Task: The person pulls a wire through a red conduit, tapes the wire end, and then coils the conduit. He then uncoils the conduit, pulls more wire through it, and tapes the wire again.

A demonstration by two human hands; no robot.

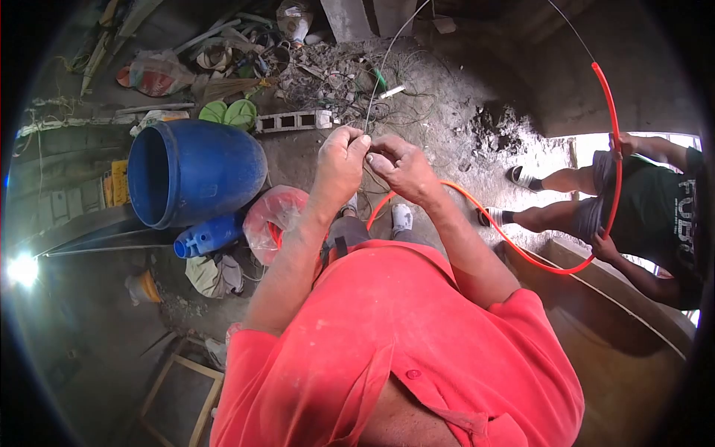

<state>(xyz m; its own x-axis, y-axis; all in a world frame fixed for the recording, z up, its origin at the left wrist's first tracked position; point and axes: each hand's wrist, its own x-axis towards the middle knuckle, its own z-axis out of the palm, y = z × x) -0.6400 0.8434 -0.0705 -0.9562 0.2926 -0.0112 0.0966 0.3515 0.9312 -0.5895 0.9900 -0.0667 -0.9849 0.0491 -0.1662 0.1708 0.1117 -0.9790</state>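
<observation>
A thin grey wire (377, 82) comes down from the top of the view to the fingertips of my left hand (339, 165), which pinches it. My right hand (406, 170) is closed in a pinch right beside it, thumb and fingers together. What lies between the right fingertips is too small to make out. Below my right wrist runs an orange-red flexible tube (484, 216), which curves from near my legs to the right. Another person (655, 208) at the right holds this tube with both hands.
To the left lie a large blue barrel (216, 173), a blue jerrycan (210, 237) and a clear-and-red plastic bag (272, 220). A hollow block (294, 121) and rubble (320, 74) are ahead. A wooden frame (182, 395) stands lower left; a lamp (23, 270) shines at far left.
</observation>
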